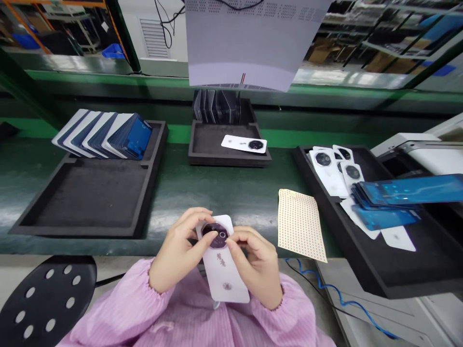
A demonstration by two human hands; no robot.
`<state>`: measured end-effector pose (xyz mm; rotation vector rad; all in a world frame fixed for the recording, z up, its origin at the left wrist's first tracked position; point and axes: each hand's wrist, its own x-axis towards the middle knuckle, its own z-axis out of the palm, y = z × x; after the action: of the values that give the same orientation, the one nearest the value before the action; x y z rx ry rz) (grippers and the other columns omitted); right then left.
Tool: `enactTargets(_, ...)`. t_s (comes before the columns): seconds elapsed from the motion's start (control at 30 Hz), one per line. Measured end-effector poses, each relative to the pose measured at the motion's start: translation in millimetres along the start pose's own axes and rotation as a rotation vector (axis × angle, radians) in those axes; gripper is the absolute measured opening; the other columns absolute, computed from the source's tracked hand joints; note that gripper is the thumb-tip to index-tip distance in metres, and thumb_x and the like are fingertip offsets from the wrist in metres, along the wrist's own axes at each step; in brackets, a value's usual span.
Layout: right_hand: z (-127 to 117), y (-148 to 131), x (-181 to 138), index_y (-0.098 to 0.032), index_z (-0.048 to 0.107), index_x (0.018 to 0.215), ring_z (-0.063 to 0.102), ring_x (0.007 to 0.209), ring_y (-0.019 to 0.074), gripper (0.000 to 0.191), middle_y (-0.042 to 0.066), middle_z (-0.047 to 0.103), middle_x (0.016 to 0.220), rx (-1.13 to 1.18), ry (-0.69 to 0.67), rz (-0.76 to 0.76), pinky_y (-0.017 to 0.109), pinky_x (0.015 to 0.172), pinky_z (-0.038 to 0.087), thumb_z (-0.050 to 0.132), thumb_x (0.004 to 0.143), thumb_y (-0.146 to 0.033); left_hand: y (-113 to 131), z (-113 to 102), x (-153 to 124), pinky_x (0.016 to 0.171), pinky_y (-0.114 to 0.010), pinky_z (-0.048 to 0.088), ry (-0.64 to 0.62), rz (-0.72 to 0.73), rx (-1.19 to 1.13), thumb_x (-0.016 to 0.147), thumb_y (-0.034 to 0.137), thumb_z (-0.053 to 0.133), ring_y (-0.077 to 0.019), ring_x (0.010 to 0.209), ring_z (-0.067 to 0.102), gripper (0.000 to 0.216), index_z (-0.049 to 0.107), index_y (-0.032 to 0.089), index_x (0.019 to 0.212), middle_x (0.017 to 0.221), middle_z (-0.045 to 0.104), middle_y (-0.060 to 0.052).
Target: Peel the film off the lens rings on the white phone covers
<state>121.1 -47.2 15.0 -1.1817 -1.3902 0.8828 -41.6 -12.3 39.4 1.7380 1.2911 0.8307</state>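
Note:
I hold a white phone back cover [223,270] with a round dark camera ring upright in front of my pink-sleeved lap. My left hand [179,253] grips its left edge, fingertips at the camera ring. My right hand [258,265] holds the right edge, with thumb and forefinger pinched at the ring's right side; whether they hold a small piece I cannot tell. A sheet of small dotted stickers [300,224] lies on the green bench just right of my hands.
A black foam tray [87,193] at left carries a fanned stack of blue-filmed covers [104,134]. A centre tray [224,144] holds one white cover [244,143] and dark upright parts. The right tray [390,270] holds several white covers and blue films. A black stool [39,299] stands lower left.

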Motion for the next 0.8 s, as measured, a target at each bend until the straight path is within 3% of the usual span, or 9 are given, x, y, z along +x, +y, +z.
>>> enactTargets(0.2, 2, 2, 1, -0.018, 0.061, 0.078, 0.060, 0.072, 0.0142, 0.009, 0.004, 0.061, 0.082, -0.039, 0.054, -0.024, 0.025, 0.060, 0.049, 0.055, 0.083, -0.014, -1, 4, 3, 0.071, -0.026, 0.050, 0.030, 0.006, -0.048, 0.082, 0.022, 0.058, -0.0173, 0.093, 0.060, 0.002, 0.057, 0.020, 0.081, 0.106, 0.060, -0.005)
enactTargets(0.33, 5, 2, 0, -0.018, 0.060, 0.080, 0.059, 0.073, 0.0147, 0.008, 0.005, 0.061, 0.082, -0.079, 0.092, -0.072, 0.026, 0.061, 0.048, 0.055, 0.083, -0.013, -1, 9, 8, 0.070, -0.028, 0.048, 0.020, -0.007, -0.089, 0.084, 0.027, 0.056, -0.0166, 0.085, 0.060, 0.013, 0.057, 0.018, 0.073, 0.100, 0.062, -0.006)
enactTargets(0.57, 6, 2, 2, -0.019, 0.060, 0.081, 0.060, 0.073, 0.0154, 0.008, 0.005, 0.061, 0.081, -0.106, 0.113, -0.097, 0.027, 0.061, 0.050, 0.054, 0.083, -0.013, -4, 16, 11, 0.081, -0.032, 0.049, 0.201, 0.062, -0.068, 0.082, 0.026, 0.059, -0.0204, 0.100, 0.059, 0.018, 0.055, 0.022, 0.099, 0.112, 0.060, -0.007)
enactTargets(0.8, 3, 1, 1, -0.019, 0.060, 0.080, 0.059, 0.071, 0.0148, 0.008, 0.004, 0.061, 0.080, -0.091, 0.115, -0.087, 0.026, 0.060, 0.049, 0.054, 0.083, -0.013, -2, 14, 10, 0.086, -0.031, 0.048, 0.205, 0.150, 0.068, 0.081, 0.022, 0.061, -0.0184, 0.103, 0.057, 0.011, 0.058, 0.022, 0.092, 0.112, 0.059, -0.005)
